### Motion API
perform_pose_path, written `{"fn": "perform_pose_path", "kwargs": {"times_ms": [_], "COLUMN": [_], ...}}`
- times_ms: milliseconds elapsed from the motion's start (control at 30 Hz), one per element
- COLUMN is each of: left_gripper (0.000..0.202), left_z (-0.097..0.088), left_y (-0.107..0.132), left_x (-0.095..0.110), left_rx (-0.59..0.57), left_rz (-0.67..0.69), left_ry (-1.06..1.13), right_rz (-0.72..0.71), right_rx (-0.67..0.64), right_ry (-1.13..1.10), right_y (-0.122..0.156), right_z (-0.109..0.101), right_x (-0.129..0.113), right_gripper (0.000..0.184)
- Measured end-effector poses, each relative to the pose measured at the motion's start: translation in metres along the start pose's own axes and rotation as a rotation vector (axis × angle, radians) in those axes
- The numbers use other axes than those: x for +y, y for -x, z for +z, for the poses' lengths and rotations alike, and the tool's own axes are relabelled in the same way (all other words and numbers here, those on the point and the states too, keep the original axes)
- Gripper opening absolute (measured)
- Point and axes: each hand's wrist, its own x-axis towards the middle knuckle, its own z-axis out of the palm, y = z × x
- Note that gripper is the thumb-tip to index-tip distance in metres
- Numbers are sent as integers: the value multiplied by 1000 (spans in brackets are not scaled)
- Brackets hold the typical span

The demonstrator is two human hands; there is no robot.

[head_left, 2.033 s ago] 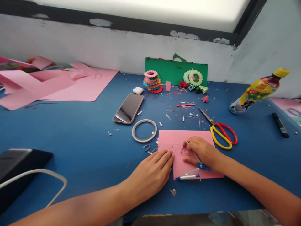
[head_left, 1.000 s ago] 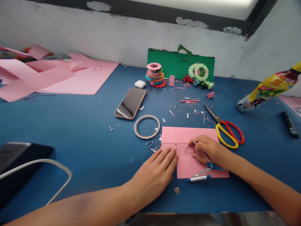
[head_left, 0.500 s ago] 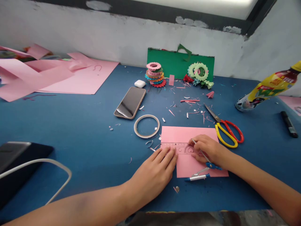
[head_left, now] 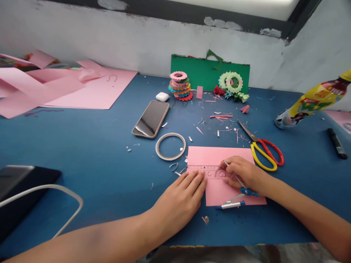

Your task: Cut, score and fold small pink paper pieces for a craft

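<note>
A pink sheet of paper (head_left: 219, 155) lies on the blue table, with a clear ruler (head_left: 210, 174) across it. My left hand (head_left: 181, 197) rests flat with fingers stretched out, pressing the ruler's left part and the paper. In my right hand (head_left: 244, 171) is a drawing compass (head_left: 239, 179), gripped between thumb and fingers. Its needle leg reaches toward the ruler's upper edge. The compass's other leg holds a blue and white pen (head_left: 231, 205), which lies over the lower edge of the paper. My right palm hides part of the ruler.
Scissors (head_left: 264, 153) lie right of the paper. A tape roll (head_left: 170, 147) and a phone (head_left: 151, 119) are to the left, paper scraps (head_left: 222, 117) beyond. Stacked paper rings (head_left: 181, 86) and a green board (head_left: 197, 65) stand at the back; a bottle (head_left: 309, 102) leans at right.
The view has shifted very slightly. Both hands, the ruler and the compass stay essentially where they were.
</note>
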Motion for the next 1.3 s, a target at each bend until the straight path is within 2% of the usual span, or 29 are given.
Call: {"fn": "perform_pose_path", "kwargs": {"times_ms": [67, 167, 233, 267, 333, 367, 467, 633, 833, 1300], "left_gripper": [38, 38, 38, 38, 37, 37, 37, 37, 37, 37], "left_z": [-1, -2, -2, -2, -1, -1, 1, 1, 0, 0], "left_y": [-1, -1, -1, -1, -1, -1, -1, 0, -1, 0], "left_x": [0, 0, 0, 1, 1, 1, 0, 1, 1, 0], "left_rx": [1, 12, 30, 40, 53, 56, 62, 70, 85, 100], "left_rz": [3, 14, 9, 7, 2, 5, 8, 2, 4, 13], "left_ry": [14, 18, 13, 10, 7, 5, -2, -5, -10, -19], "right_rz": [39, 217, 398, 463, 517, 534, 485, 386, 350, 260], "right_rx": [38, 48, -23, -16, 16, 28, 75, 123, 34, -7], "right_ry": [-74, -235, -375, -477, -658, -676, -584, -409, -212, -109], "right_y": [-2, -14, -29, -38, -55, -62, -74, -72, -69, -68], "right_z": [-5, -10, -9, -6, 2, 7, 21, 29, 29, 31], "right_x": [-1, -6, -11, -13, -16, -16, -13, -11, -14, -15], "right_gripper": [9, 9, 18, 22, 32, 35, 32, 32, 33, 41]}}
